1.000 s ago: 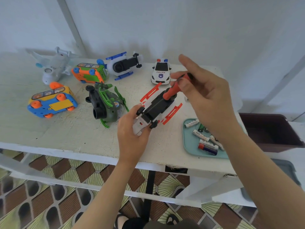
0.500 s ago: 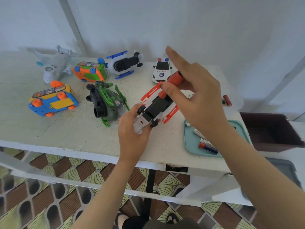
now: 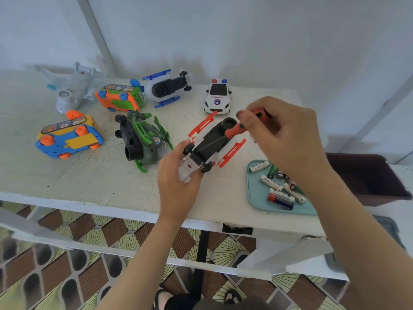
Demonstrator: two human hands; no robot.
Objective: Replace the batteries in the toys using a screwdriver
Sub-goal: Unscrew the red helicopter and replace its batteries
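Observation:
A red, white and black toy helicopter (image 3: 213,142) lies upside down at the table's middle. My left hand (image 3: 178,175) grips its white tail end. My right hand (image 3: 283,135) pinches the red and black handle of a screwdriver (image 3: 237,130), whose tip is pressed against the toy's black underside. Several loose batteries (image 3: 279,186) lie on a teal tray (image 3: 257,198) at the right, partly hidden by my right forearm.
More toys stand on the white table (image 3: 89,180): a police car (image 3: 217,97), a green helicopter (image 3: 143,142), a blue and white helicopter (image 3: 166,88), two buses (image 3: 69,137) (image 3: 120,98) and a white plane (image 3: 71,88). A dark brown bin (image 3: 366,177) sits at the right.
My right hand has curled its fingers round the screwdriver handle and shifted right and down; its index finger, which pointed up, is now folded. The left hand holds the toy still.

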